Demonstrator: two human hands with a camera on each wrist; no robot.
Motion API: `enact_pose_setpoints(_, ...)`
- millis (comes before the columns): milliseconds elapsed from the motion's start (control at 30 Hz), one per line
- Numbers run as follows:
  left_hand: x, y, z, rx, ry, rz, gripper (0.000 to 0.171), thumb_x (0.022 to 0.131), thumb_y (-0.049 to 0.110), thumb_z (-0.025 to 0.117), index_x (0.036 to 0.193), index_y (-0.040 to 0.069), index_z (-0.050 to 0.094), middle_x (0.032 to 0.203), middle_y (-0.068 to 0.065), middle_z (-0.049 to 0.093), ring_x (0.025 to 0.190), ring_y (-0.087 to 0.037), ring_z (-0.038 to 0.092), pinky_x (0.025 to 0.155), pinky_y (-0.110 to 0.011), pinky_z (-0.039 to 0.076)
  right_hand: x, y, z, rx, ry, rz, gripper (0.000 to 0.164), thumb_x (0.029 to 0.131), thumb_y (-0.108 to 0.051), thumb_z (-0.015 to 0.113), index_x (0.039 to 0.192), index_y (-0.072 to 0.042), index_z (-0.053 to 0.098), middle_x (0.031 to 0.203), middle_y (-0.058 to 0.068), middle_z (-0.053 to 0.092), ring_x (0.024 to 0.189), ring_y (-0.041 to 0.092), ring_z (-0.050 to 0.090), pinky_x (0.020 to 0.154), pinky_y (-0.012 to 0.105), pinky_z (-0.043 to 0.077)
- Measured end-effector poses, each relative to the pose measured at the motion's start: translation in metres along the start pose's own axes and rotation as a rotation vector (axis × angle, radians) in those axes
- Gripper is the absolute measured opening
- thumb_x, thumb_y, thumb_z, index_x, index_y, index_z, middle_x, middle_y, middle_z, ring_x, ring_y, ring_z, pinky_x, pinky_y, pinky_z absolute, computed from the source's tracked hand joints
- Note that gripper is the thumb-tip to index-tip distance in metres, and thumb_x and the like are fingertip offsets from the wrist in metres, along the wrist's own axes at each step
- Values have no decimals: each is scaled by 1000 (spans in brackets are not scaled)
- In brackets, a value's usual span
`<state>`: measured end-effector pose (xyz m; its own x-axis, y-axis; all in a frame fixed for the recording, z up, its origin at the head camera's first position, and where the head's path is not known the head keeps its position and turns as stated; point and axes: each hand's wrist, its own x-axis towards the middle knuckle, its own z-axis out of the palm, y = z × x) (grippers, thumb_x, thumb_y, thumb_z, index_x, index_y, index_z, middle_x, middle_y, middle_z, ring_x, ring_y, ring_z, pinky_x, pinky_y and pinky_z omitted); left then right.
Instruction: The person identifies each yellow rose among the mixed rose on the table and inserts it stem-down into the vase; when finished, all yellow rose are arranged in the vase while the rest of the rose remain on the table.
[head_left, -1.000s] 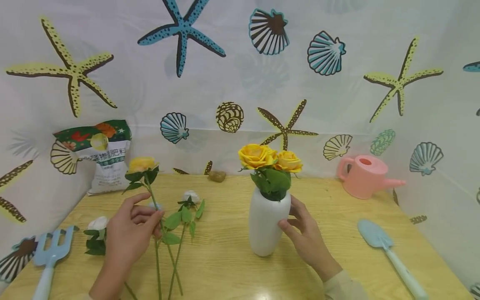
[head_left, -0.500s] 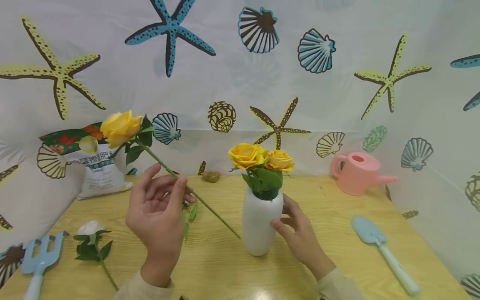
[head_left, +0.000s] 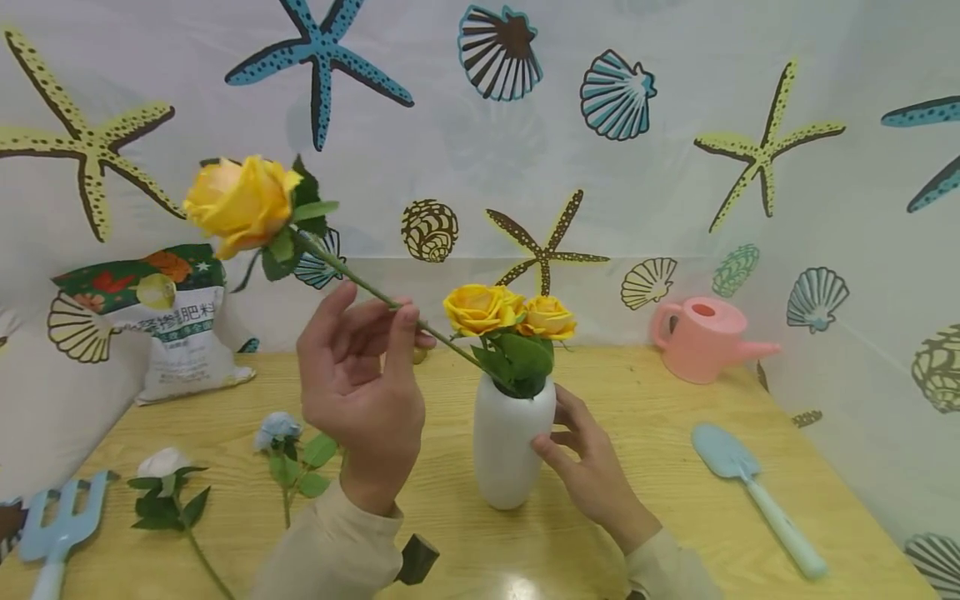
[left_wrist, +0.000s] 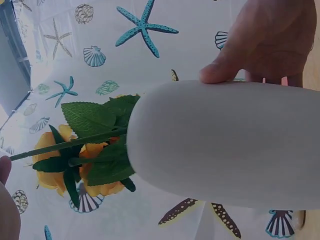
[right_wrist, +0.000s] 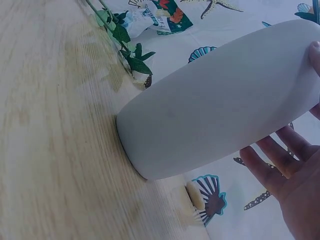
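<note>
My left hand (head_left: 367, 379) pinches the green stem of a yellow rose (head_left: 243, 204) between thumb and fingers. The bloom leans up to the left, while the stem's lower end goes into the mouth of the white vase (head_left: 508, 458). Two yellow roses (head_left: 483, 308) with green leaves stand in that vase. My right hand (head_left: 592, 471) holds the vase from its right side, thumb in front and fingers behind. In the left wrist view the stem (left_wrist: 65, 147) runs to the rim. The right wrist view has the vase (right_wrist: 220, 105) upright on the table.
On the left lie a white rose (head_left: 165, 467), a pale blue flower (head_left: 277, 429) and a light blue hand fork (head_left: 67, 521). A fertilizer bag (head_left: 183, 333) leans at the back left. At right are a pink watering can (head_left: 701, 337) and a light blue trowel (head_left: 750, 475).
My left hand has lifted the yellow rose and moved it right, tilting the stem until its lower end enters the vase mouth. My right hand stays on the vase.
</note>
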<state>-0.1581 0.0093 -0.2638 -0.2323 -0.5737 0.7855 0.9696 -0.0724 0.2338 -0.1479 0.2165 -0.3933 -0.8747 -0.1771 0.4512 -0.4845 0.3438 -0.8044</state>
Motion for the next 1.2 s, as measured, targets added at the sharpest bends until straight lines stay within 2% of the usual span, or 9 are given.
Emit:
enact_pose_setpoints(167,-15,-8,0,89,-128,85,39,88,-3,75,113,-23,52,89,-16,73,67,-16,70,61,-24,59,0,-1,0,-4,-7,8,59,99,-15,65,152,-12,39,140,14,58,119,11,60,96,34,56)
enact_pose_setpoints(333,-31,-10,-3,185,-257,143,34,89,0,75,110,-20,59,86,-26,69,69,-26,70,65,-22,60,0,-2,0,-13,-5,5,60,99,-13,65,152,-10,38,142,15,56,120,16,60,95,33,56)
enact_pose_setpoints(467,-40,-10,-5,246,-331,185,29,86,-2,76,106,-18,62,88,-25,68,71,-30,69,69,-24,61,0,-2,0,-14,-2,15,59,99,-13,64,153,-10,38,145,15,55,121,22,61,95,31,56)
enact_pose_setpoints(633,-50,-11,-7,372,-391,193,23,90,6,75,102,-12,67,87,-20,70,69,-26,70,63,-25,59,-1,-2,1,-9,2,29,58,100,-16,63,153,-12,39,145,14,55,121,26,61,96,32,56)
enact_pose_setpoints(767,-59,-11,-11,514,-447,179,20,93,13,73,98,-6,70,84,-14,71,64,-20,62,56,-24,53,-1,-2,1,-7,0,24,58,100,-15,64,153,-12,39,144,15,56,120,19,61,95,32,56)
enact_pose_setpoints(867,-64,-12,-13,579,-471,203,16,95,14,71,95,-2,69,80,-11,71,59,-19,55,52,-25,49,-1,-3,1,-6,-6,15,59,100,-14,64,153,-11,39,144,15,55,120,16,60,95,32,56)
enact_pose_setpoints(967,-65,-10,-13,596,-475,208,17,96,16,70,92,0,67,76,-9,67,58,-18,54,51,-24,48,-1,-3,1,-9,-8,4,59,100,-13,63,153,-12,38,144,15,55,120,14,60,95,32,56)
enact_pose_setpoints(1200,-65,-7,-9,556,-467,171,19,98,19,68,91,0,68,73,-8,62,61,-18,54,53,-24,48,-2,-1,1,-8,-1,-33,59,99,-9,63,152,-11,39,141,16,57,119,8,59,94,34,57)
